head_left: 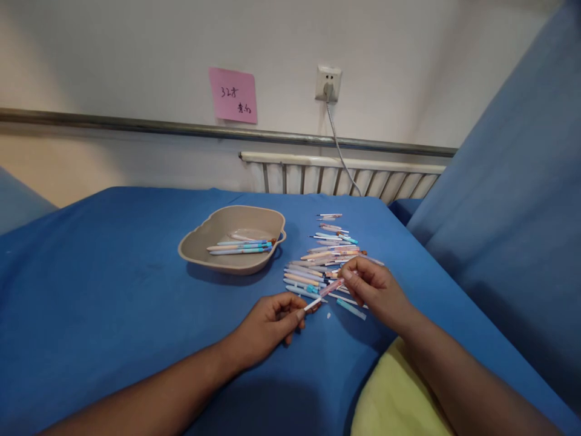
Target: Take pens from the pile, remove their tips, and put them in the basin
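Note:
My left hand (276,321) pinches the lower end of a thin white pen refill (313,304). Its upper end meets a pink patterned pen barrel (331,287), gripped between the thumb and fingers of my right hand (374,287). Whether the refill reaches inside the barrel I cannot tell. Just beyond both hands spreads a pile of pens (304,275) and loose pen parts, partly covered by my right hand. A turquoise pen barrel (351,309) lies below that hand, and a small white piece (328,315) is near my left fingertips.
A beige plastic basin (204,254) with several pens (240,247) in it stands left of the pile. Blue cloth (136,315) covers the surface. A yellow-green soft object (394,393) is under my right forearm. Behind are a radiator (318,160) and a plugged-in cord (336,139).

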`<state>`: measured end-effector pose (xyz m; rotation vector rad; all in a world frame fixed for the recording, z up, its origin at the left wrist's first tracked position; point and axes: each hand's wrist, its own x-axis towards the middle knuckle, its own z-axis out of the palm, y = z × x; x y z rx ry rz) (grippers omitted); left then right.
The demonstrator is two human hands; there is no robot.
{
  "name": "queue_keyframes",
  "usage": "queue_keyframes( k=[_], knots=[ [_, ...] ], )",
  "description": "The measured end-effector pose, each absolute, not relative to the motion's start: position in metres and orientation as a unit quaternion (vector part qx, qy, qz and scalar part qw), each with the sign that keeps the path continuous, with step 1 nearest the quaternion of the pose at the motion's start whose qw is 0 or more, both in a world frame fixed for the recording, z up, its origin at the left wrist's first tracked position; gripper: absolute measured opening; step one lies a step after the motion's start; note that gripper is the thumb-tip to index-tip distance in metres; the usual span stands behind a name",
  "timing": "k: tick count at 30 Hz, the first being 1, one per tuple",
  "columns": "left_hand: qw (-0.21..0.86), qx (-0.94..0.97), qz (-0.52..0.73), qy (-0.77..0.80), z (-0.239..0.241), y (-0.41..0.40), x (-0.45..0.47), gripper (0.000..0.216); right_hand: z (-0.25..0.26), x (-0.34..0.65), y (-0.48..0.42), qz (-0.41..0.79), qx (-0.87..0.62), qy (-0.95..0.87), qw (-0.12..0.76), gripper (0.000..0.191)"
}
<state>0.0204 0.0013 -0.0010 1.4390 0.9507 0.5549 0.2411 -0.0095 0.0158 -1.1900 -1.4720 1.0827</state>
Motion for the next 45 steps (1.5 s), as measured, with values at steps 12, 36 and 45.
queue_keyframes(
  k=[12, 36, 45],
  knots=[
    [0.598, 0.648, 0.237, 0.408, 0.002, 0.0, 0.02, 0.027, 0.013, 0.244, -0.013, 0.397, -0.504, -0.634, 0.432, 0.018],
    [0.575, 0.625, 0.253, 0.462, 0.013, 0.0, 0.013, 0.028, 0.006, 0.228, -0.018, 0.529, -0.422, -0.605, 0.42, 0.024],
    [0.618, 0.542, 0.396, 0.408, 0.018, -0.002, 0.011, 0.026, 0.005, 0.225, -0.024, 0.527, -0.424, -0.661, 0.325, 0.029]
  ],
)
